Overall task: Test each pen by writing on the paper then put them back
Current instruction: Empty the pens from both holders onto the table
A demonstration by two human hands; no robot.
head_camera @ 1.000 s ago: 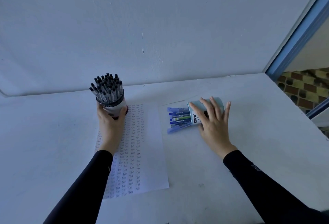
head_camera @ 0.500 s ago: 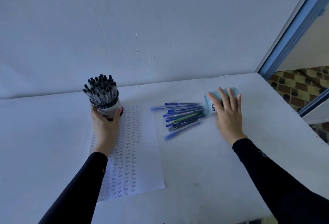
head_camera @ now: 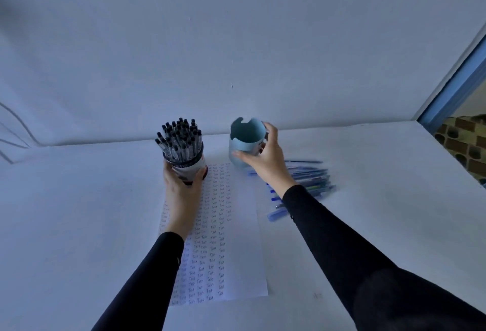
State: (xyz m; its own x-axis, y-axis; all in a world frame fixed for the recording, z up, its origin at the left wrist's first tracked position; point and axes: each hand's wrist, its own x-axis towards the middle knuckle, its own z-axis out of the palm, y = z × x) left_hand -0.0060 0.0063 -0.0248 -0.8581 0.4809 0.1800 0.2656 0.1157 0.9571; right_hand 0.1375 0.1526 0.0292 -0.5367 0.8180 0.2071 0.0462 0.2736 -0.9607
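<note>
On the table (head_camera: 368, 225), the paper (head_camera: 236, 265) lay at six for scribbling. My left hand (head_camera: 182, 191) gripped the full jar (head_camera: 189, 167) at eleven to steady it; my right hand (head_camera: 263, 157) clasped the empty cup (head_camera: 244, 138) at twelve, pens (head_camera: 313, 180) heaped at three.

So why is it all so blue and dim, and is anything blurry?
Head view: a dim blue cast, no glare on the table; the loose blue pens are smeared and the light blue cup in the right hand looks soft, while the pen holder in the left hand and the "Test" rows on the paper stay legible; the wide lens curves the table's far edge.
</note>
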